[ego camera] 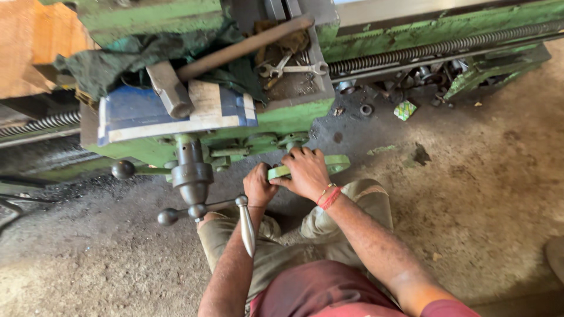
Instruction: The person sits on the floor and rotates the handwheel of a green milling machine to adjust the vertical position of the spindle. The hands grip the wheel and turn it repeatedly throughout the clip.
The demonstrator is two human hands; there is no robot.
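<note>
Green lever (329,164) is sticking out at 6 o'clock of the green machine (276,120). Both hands are gripping it: right hand (305,173) is wrapping over, left hand (258,186) is closing under. Risk: hands are slipping off, knuckles hitting the handwheel handle (247,226) at 8 o'clock. Count: one hammer (194,73), two wrenches (291,67), one lever.

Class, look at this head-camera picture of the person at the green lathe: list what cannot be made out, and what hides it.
- Middle of the green handwheel: covered by the right hand and left hand.
- Handwheel's mounting: hidden behind both hands.
- Hammer handle end: runs behind the machine's upper parts.
- Small parts under the lead screw: too small and shadowed.
- Lathe bed: cut off by the top edge.
</note>
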